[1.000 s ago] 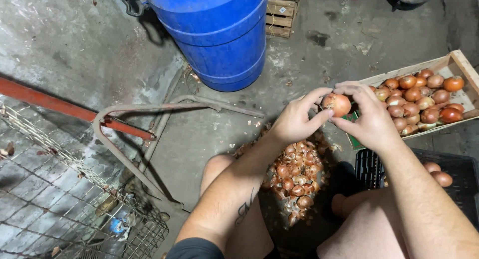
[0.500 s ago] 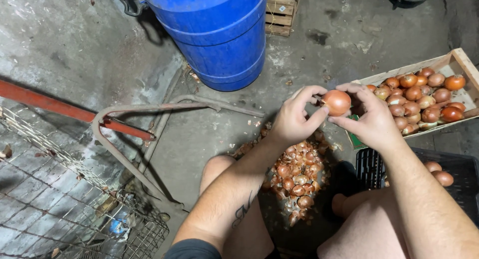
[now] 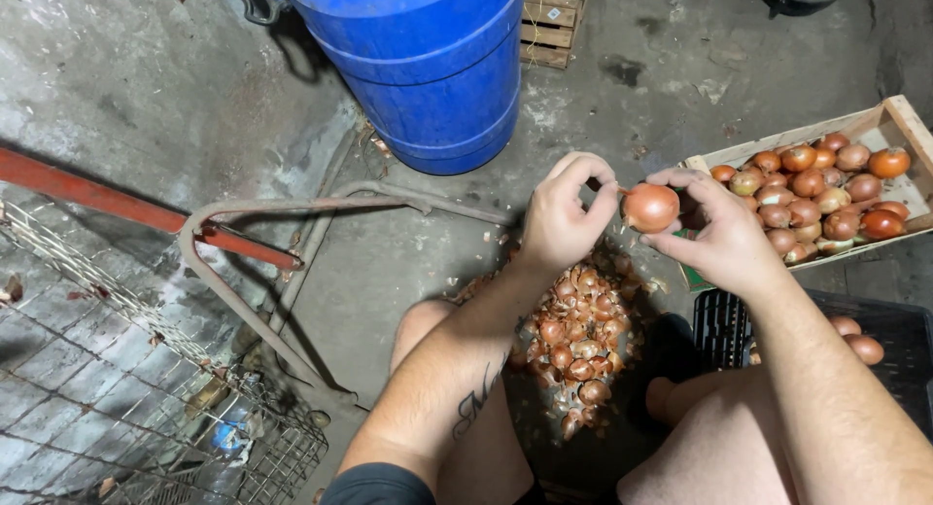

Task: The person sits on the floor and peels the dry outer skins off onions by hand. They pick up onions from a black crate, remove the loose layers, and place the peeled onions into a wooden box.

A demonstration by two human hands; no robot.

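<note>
My right hand (image 3: 724,238) grips an onion (image 3: 650,208); my left hand (image 3: 564,213) pinches its skin above the peel pile (image 3: 580,345).

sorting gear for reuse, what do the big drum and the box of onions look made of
Drum: looks like blue plastic, smooth with a slight sheen and moulded ribs around it. Box of onions: looks like bare, unpainted wood, pale slatted sides with visible grain.
</note>
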